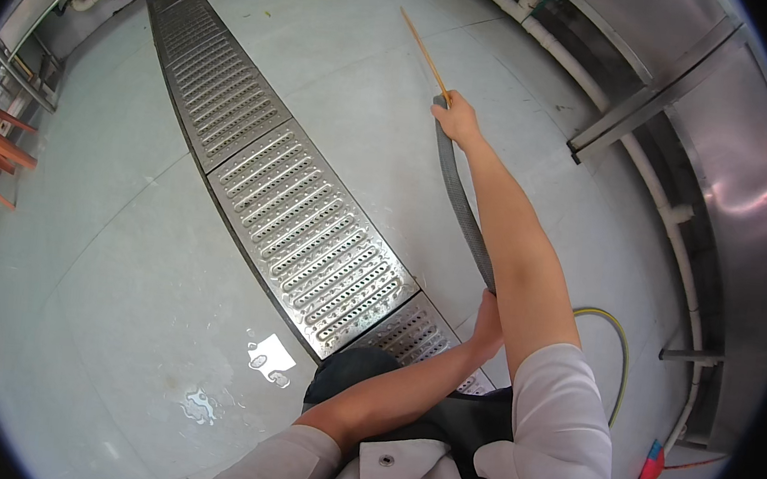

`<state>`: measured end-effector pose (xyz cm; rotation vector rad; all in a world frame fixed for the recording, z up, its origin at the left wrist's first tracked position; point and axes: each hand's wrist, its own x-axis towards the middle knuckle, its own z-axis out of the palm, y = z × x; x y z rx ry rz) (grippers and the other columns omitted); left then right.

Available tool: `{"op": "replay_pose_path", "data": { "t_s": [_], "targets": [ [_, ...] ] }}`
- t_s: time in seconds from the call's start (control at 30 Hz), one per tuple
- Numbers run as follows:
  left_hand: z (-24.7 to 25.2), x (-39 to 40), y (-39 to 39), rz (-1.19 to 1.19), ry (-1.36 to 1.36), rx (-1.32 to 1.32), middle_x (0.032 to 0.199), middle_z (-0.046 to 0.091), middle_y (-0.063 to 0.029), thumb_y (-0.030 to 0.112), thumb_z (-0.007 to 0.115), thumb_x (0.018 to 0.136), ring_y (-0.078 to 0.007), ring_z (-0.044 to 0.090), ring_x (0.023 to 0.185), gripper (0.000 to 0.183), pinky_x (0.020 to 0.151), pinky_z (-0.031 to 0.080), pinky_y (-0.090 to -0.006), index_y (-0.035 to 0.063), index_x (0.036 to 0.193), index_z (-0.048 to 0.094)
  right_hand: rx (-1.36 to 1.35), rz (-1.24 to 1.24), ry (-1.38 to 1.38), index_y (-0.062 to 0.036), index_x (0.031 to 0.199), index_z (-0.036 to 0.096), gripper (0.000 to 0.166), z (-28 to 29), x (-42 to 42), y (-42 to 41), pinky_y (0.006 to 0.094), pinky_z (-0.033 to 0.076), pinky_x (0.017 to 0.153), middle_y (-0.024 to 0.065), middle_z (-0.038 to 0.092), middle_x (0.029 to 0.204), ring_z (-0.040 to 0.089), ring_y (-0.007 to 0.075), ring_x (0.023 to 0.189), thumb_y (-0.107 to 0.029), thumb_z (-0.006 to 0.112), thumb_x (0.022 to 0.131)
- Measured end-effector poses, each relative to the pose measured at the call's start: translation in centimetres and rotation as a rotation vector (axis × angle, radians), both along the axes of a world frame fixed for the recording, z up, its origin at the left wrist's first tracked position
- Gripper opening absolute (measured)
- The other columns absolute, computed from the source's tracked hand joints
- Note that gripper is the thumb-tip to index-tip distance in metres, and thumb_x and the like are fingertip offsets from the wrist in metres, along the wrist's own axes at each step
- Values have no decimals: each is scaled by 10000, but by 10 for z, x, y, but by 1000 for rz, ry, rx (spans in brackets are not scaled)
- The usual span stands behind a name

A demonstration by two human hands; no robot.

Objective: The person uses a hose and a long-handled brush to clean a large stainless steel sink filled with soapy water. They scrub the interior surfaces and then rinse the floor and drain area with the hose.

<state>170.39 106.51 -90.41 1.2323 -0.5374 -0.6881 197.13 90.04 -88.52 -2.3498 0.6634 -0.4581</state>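
Observation:
My right hand (459,119) is stretched out ahead, closed around the upper end of a grey flexible hose (461,185). A thin tan rod (424,49), wooden in look, projects forward from that same grip; whether it runs inside the hose cannot be told. Closer to my body, my left hand (488,322) grips the hose lower down, partly hidden behind my right forearm. Beyond that hand the hose is out of sight. Both hands are above the floor, to the right of a perforated stainless-steel drain grate (308,232).
Wet patches (200,407) shine on the pale floor (109,282) at left. A yellow-green hose (624,353) curves at right. White pipes (680,289) run below steel equipment (738,156), whose metal leg (608,133) juts inward. An orange stool (4,151) stands far left.

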Motion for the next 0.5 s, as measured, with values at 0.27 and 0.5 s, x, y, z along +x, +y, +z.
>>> {"op": "replay_pose_path", "data": {
  "t_s": [0.27,0.5],
  "targets": [
    [-29,13,-20,25,385,56,776,554,-128,295,547,839,-189,550,638,383,526,443,-306,-28,960,381,-38,-38,-76,-22,1083,502,427,19,24,4,402,443,797,188,590,984,553,348,931,-236,590,724],
    [-5,31,-15,67,547,193,693,523,-76,275,397,917,-145,500,491,265,400,424,-271,11,925,371,-74,-53,-104,-2,1106,491,444,33,35,-3,360,457,760,190,599,941,583,309,869,-225,581,733]
  ]
}}
